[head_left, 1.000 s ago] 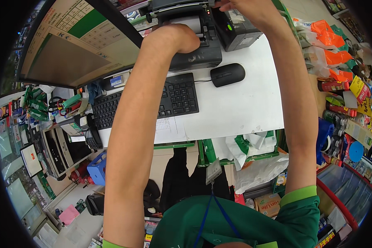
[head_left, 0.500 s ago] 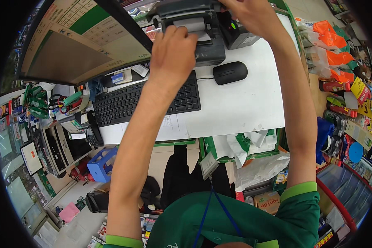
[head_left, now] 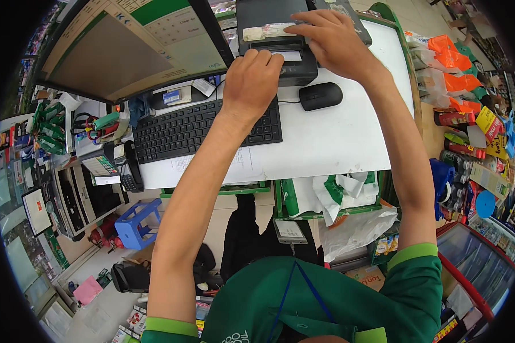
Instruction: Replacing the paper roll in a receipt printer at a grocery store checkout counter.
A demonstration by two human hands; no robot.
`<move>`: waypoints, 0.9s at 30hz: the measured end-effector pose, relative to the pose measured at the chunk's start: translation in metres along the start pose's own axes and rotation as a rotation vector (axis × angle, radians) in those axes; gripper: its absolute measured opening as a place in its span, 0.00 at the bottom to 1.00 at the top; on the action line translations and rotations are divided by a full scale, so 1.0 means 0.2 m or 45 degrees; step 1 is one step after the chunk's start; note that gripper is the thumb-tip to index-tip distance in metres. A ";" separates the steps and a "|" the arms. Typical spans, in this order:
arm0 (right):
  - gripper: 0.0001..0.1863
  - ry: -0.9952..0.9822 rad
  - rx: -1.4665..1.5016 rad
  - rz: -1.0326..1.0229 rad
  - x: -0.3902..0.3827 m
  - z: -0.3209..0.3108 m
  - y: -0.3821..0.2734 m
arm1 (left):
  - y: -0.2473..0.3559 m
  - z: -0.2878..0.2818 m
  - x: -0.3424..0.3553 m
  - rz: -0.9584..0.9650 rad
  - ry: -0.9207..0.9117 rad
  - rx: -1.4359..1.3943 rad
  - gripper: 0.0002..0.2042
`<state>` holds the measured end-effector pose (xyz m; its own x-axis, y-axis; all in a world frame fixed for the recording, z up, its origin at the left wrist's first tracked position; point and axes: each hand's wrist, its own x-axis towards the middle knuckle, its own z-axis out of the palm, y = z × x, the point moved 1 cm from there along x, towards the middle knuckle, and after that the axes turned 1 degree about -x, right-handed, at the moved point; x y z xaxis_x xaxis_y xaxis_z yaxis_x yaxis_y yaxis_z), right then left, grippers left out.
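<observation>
A black receipt printer (head_left: 297,72) stands at the back of the white counter, its lid (head_left: 264,11) down and bearing a worn label. White receipt paper (head_left: 292,56) shows at the front slot. My left hand (head_left: 250,80) is closed at that slot, fingers curled over the paper's left end; the fingertips are hidden. My right hand (head_left: 337,46) is open, its fingers stretched out and reaching over the lid's right side by the label. Just in front of the printer lies a black mouse (head_left: 320,96). The black keyboard (head_left: 183,134) runs partly beneath my left forearm.
A large monitor (head_left: 137,51) leans in at the upper left. Beside the keyboard stands a card terminal (head_left: 103,163). Plastic bags (head_left: 326,194) fill a green-edged drawer below the counter. Packed goods (head_left: 486,160) line the right side, and a blue stool (head_left: 137,223) stands at lower left.
The printer's lid was raised, with the paper inside showing; now it is down. My right hand has come down and left onto the lid. My left hand has shifted slightly right and down.
</observation>
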<state>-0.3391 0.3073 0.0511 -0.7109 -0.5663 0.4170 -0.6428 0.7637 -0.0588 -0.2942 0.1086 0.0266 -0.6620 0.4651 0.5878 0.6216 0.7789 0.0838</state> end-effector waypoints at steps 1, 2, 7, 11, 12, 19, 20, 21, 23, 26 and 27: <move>0.21 -0.008 0.004 -0.036 0.00 0.02 -0.03 | 0.00 -0.01 0.00 -0.025 -0.021 -0.004 0.05; 0.23 -0.113 -0.061 0.041 0.00 0.04 -0.04 | 0.01 -0.03 0.01 -0.072 -0.093 -0.012 0.07; 0.29 -0.353 -0.258 0.152 0.00 0.02 -0.12 | 0.15 -0.24 -0.19 -0.240 0.006 -0.233 0.11; 0.29 0.158 -0.119 0.271 -0.15 -0.09 -0.20 | 0.27 -0.53 -0.77 -0.626 -0.226 -0.541 0.09; 0.25 0.317 0.110 0.351 -0.23 -0.12 -0.22 | 0.28 -0.61 -0.95 -0.767 -0.311 -0.586 0.08; 0.23 0.141 0.365 0.925 -0.95 0.13 -0.97 | -0.14 -0.89 -1.71 -1.017 -0.491 -0.365 0.05; 0.24 0.115 0.336 0.915 -1.00 0.17 -1.04 | -0.22 -0.90 -1.70 -0.952 -0.429 -0.365 0.05; 0.26 0.012 0.343 1.025 -1.03 0.22 -1.10 | -0.30 -0.89 -1.68 -0.868 -0.340 -0.372 0.06; 0.26 0.024 0.179 0.976 -1.06 0.29 -1.18 | -0.44 -0.85 -1.59 -0.742 -0.337 -0.314 0.07; 0.26 0.016 0.057 1.016 -1.09 0.34 -1.20 | -0.58 -0.80 -1.44 -0.626 -0.391 -0.291 0.15; 0.25 0.051 0.094 1.030 -1.09 0.35 -1.19 | -0.61 -0.79 -1.40 -0.643 -0.436 -0.290 0.15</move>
<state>-0.0506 0.2268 -0.0887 -0.9537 0.1648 0.2514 0.0475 0.9085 -0.4152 -0.1191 -0.1833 -0.0209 -0.9685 0.2026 0.1448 0.2477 0.8453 0.4734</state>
